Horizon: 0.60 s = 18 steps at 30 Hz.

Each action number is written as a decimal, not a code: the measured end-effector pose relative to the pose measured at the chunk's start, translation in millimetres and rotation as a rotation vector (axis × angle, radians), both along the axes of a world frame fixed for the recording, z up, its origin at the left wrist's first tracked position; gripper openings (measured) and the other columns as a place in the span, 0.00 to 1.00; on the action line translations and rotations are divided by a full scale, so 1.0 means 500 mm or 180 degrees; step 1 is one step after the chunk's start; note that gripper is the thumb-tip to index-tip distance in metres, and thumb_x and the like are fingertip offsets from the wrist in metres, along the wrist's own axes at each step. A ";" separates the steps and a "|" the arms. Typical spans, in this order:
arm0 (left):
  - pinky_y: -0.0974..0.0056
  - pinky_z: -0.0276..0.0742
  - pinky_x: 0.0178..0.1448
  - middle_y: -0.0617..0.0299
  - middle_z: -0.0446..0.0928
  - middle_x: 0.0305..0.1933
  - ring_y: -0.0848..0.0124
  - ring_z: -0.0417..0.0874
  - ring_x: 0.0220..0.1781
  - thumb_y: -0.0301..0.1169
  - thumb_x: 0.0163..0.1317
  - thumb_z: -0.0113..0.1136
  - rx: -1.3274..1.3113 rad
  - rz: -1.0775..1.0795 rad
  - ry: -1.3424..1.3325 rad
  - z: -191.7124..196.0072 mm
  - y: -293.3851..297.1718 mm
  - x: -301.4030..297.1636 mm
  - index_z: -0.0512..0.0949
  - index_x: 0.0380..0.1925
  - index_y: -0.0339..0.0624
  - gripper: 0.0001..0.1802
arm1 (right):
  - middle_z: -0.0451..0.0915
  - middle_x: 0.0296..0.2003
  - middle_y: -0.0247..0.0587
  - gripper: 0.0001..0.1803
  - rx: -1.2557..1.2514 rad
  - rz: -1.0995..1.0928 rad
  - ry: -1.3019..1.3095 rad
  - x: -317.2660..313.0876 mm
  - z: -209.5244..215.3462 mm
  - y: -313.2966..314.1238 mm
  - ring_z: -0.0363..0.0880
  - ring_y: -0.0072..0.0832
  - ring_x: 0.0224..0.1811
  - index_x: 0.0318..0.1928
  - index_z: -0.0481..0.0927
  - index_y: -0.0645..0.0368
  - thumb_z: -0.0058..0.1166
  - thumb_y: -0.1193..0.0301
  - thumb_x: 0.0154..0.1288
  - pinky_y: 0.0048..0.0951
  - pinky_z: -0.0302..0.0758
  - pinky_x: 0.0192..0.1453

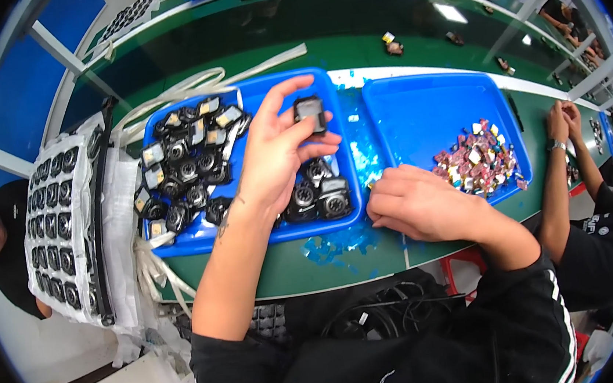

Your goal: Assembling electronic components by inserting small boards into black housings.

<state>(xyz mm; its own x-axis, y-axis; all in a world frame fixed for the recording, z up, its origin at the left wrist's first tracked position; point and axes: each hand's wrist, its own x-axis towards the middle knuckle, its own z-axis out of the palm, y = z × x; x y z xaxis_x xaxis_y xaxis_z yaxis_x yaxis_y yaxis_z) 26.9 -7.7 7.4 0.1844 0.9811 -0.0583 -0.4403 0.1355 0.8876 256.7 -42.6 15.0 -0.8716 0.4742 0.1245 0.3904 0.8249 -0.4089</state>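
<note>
Left grip point(271, 150): pinched on one black device point(308, 108), thumb across its face, index finger extended above it. Right grip point(422, 202): fingers curled, contents hidden, hold not discernible. Under left grip: blue tray point(265, 90), further black devices point(186, 170). Beyond right grip: second blue tray point(424, 113), small reddish parts point(474, 157).

**Black device point(308, 107) pinched in the left hand point(273, 149)**

Small and boxy, with a grey rectangular face showing. Held at the hand's right side, partly hidden by the thumb across the lower part. Similar units point(186, 170): piled loosely left of the hand, others right of its wrist, many with round, lens-like fronts.
</note>
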 end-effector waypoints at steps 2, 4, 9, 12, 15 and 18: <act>0.68 0.82 0.39 0.58 0.77 0.43 0.70 0.82 0.36 0.20 0.65 0.52 -0.0116 0.0129 -0.0112 -0.007 -0.002 0.000 0.73 0.59 0.41 0.21 | 0.76 0.32 0.35 0.11 -0.0219 -0.0015 0.0317 0.012 0.015 0.010 0.76 0.29 0.38 0.39 0.78 0.58 0.64 0.76 0.55 0.30 0.71 0.43; 0.69 0.81 0.39 0.59 0.77 0.42 0.72 0.80 0.37 0.19 0.64 0.50 -0.0262 0.0100 -0.0109 -0.020 -0.012 0.003 0.76 0.56 0.37 0.20 | 0.78 0.33 0.33 0.10 -0.1823 -0.1252 0.1961 0.008 0.024 0.001 0.76 0.21 0.36 0.42 0.77 0.61 0.62 0.79 0.60 0.25 0.71 0.40; 0.69 0.76 0.48 0.60 0.77 0.43 0.73 0.78 0.43 0.21 0.59 0.60 0.0886 -0.0212 0.0797 -0.021 -0.051 0.058 0.81 0.49 0.34 0.17 | 0.79 0.34 0.34 0.08 -0.2418 -0.1488 0.3073 0.006 0.015 0.027 0.78 0.15 0.37 0.41 0.75 0.63 0.60 0.79 0.63 0.17 0.74 0.42; 0.60 0.78 0.48 0.56 0.83 0.38 0.64 0.79 0.46 0.31 0.55 0.70 0.1980 0.0089 0.2071 -0.009 -0.066 0.075 0.86 0.40 0.40 0.13 | 0.80 0.33 0.34 0.07 -0.2257 -0.1641 0.2983 0.001 0.012 0.023 0.79 0.15 0.37 0.40 0.75 0.63 0.60 0.79 0.64 0.17 0.74 0.42; 0.60 0.78 0.46 0.54 0.83 0.36 0.61 0.80 0.45 0.30 0.54 0.70 0.1538 0.0246 0.2336 -0.006 -0.073 0.082 0.86 0.37 0.41 0.11 | 0.80 0.33 0.33 0.07 -0.2229 -0.1671 0.2933 -0.001 0.015 0.021 0.78 0.15 0.37 0.40 0.75 0.63 0.60 0.79 0.64 0.17 0.74 0.41; 0.60 0.79 0.43 0.53 0.79 0.37 0.60 0.82 0.40 0.30 0.53 0.69 0.1772 0.0427 0.2255 -0.012 -0.070 0.084 0.86 0.35 0.42 0.09 | 0.80 0.33 0.34 0.06 -0.1709 -0.1732 0.2566 -0.004 0.013 0.021 0.77 0.16 0.36 0.37 0.75 0.64 0.60 0.79 0.63 0.19 0.73 0.38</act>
